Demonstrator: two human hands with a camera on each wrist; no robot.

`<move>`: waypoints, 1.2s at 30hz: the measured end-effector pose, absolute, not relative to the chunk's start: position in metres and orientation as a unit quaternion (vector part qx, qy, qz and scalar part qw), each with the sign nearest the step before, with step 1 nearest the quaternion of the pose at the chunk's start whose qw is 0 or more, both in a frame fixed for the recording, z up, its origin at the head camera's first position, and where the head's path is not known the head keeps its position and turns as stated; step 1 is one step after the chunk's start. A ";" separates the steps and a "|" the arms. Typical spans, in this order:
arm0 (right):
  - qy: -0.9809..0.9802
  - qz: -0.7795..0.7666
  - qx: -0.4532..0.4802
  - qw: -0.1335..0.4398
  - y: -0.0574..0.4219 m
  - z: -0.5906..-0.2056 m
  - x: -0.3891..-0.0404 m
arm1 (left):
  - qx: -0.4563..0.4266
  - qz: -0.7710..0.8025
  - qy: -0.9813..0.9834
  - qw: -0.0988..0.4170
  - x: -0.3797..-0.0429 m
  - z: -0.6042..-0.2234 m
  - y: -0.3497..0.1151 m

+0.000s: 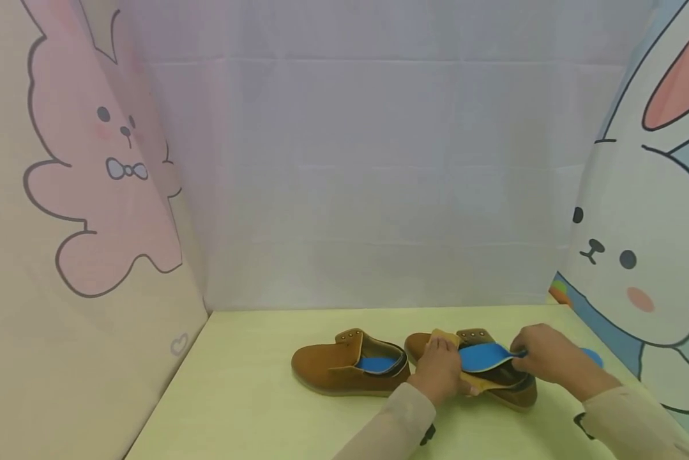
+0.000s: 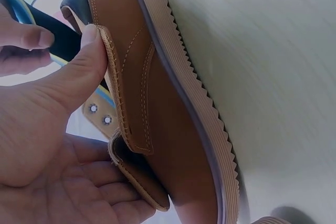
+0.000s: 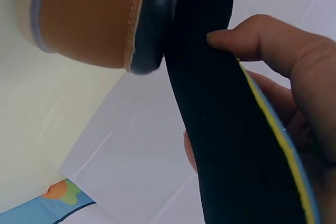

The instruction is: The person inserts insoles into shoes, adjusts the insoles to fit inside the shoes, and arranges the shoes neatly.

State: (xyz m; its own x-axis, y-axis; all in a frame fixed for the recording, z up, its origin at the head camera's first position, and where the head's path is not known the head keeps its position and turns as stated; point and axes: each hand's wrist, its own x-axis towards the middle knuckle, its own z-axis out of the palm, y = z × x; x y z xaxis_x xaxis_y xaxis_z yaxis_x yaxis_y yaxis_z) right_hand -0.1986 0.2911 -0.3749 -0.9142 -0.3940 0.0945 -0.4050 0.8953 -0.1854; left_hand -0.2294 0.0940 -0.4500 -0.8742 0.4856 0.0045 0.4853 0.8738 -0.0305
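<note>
A brown leather shoe [image 1: 525,395] stands on the table, its heel toward the right. My left hand [image 1: 440,369] holds it at the opening; in the left wrist view the thumb [image 2: 90,38] presses the eyelet flap's edge and the fingers lie against the folded-out tongue [image 2: 139,174]. My right hand [image 1: 542,354] pinches a blue insole [image 1: 484,356] near its middle, thumb against the dark underside [image 3: 210,114]. The insole's front end is in the shoe's opening, while its other end sticks out past the right hand. The shoe's toe is partly covered by the left hand.
Left of the hands stands the matching brown shoe [image 1: 327,369], with a blue insole [image 1: 378,364] inside. The pale yellow table [image 1: 241,383] is bordered by a white cloth [image 1: 378,191] behind and rabbit-printed panels [image 1: 637,223] at both sides.
</note>
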 end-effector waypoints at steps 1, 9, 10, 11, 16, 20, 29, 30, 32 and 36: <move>-0.972 0.100 0.209 0.030 0.290 -0.377 -0.199 | -0.251 0.014 -0.968 0.007 -0.229 -0.450 0.094; -0.968 0.105 0.226 0.039 0.282 -0.385 -0.204 | -0.252 0.021 -0.967 0.013 -0.230 -0.450 0.095; -0.968 0.104 0.226 0.038 0.281 -0.386 -0.204 | -0.252 0.023 -0.968 0.012 -0.230 -0.450 0.095; -0.968 0.103 0.224 0.037 0.280 -0.387 -0.205 | -0.251 0.024 -0.968 0.011 -0.230 -0.450 0.095; -0.968 0.104 0.225 0.038 0.278 -0.392 -0.209 | -0.250 0.019 -0.968 0.007 -0.230 -0.451 0.096; -0.968 0.107 0.223 0.038 0.275 -0.394 -0.211 | -0.248 0.021 -0.968 0.005 -0.230 -0.451 0.096; -0.966 0.112 0.230 0.037 0.271 -0.397 -0.215 | -0.241 0.020 -0.970 -0.006 -0.231 -0.453 0.097; -0.966 0.111 0.231 0.038 0.270 -0.397 -0.215 | -0.240 0.018 -0.971 -0.008 -0.231 -0.453 0.097; -0.966 0.110 0.231 0.039 0.269 -0.398 -0.215 | -0.240 0.018 -0.971 -0.009 -0.231 -0.453 0.097; -0.968 0.110 0.225 0.033 0.266 -0.400 -0.217 | -0.246 0.021 -0.969 -0.006 -0.231 -0.452 0.096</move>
